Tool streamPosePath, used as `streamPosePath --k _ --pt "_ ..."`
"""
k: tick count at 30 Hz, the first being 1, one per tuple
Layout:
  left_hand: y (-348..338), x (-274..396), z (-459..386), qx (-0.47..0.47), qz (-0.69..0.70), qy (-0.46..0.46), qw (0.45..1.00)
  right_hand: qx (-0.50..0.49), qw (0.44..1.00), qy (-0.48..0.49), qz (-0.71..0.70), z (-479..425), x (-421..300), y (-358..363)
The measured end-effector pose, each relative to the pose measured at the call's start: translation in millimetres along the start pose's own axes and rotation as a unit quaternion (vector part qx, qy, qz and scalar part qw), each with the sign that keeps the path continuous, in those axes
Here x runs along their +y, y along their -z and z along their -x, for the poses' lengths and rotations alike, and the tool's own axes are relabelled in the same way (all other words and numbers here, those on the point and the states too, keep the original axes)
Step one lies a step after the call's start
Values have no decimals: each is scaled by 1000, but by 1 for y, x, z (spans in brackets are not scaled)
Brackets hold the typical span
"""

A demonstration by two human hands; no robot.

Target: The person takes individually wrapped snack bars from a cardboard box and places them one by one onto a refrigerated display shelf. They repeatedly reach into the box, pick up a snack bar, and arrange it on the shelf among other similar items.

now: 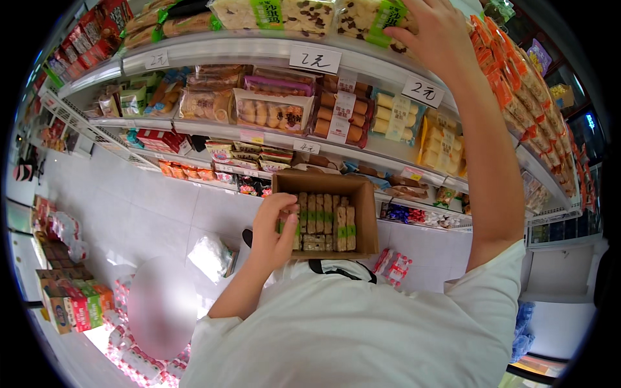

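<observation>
On the top shelf, my right hand grips a clear-wrapped pack of sachima with a green label. The thumb lies on its front, and the fingers reach up to the picture's top edge. My left hand is at the left wall of a cardboard box, its thumb and fingers apart with nothing seen between them. Inside the open box, close to my body, several wrapped bars with green bands stand on edge, and others lie flat. My left hand hides part of the box's left side.
Packaged cakes and rolls fill the shelf below, with handwritten price cards on the shelf edges. Orange-topped snack packs are stacked at the right. Cartons and pink-white packs stand on the floor at left, by a plastic-wrapped bundle.
</observation>
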State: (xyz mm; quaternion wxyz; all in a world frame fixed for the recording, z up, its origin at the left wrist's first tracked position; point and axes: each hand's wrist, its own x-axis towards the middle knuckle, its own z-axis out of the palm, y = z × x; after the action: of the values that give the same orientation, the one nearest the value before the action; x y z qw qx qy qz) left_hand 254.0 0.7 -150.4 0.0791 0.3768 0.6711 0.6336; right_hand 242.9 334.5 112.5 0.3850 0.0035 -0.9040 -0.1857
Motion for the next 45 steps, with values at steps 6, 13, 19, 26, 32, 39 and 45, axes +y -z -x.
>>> streamPosePath --k 6,13,19,26,32,39,45 --pt "-14 -33 -4 -171 -132 95 972 115 991 43 -57 55 -32 25" --pt "-71 -73 13 -457 -254 149 839 -133 903 -213 -350 232 -114 18" --pt "-142 -104 12 -617 -329 160 696 -166 745 -443 -470 345 -164 9" --pt "-158 -155 31 -604 -252 209 726 -203 693 -514 -464 403 -199 35" --pt "-137 -121 -9 -586 -237 312 710 -162 674 -541 -477 407 -203 30" --pt "-81 -52 -29 -433 -221 168 857 -179 658 -543 -491 414 -185 16" --pt "-69 5 -34 -218 111 230 942 -71 514 -631 -577 361 -175 15"
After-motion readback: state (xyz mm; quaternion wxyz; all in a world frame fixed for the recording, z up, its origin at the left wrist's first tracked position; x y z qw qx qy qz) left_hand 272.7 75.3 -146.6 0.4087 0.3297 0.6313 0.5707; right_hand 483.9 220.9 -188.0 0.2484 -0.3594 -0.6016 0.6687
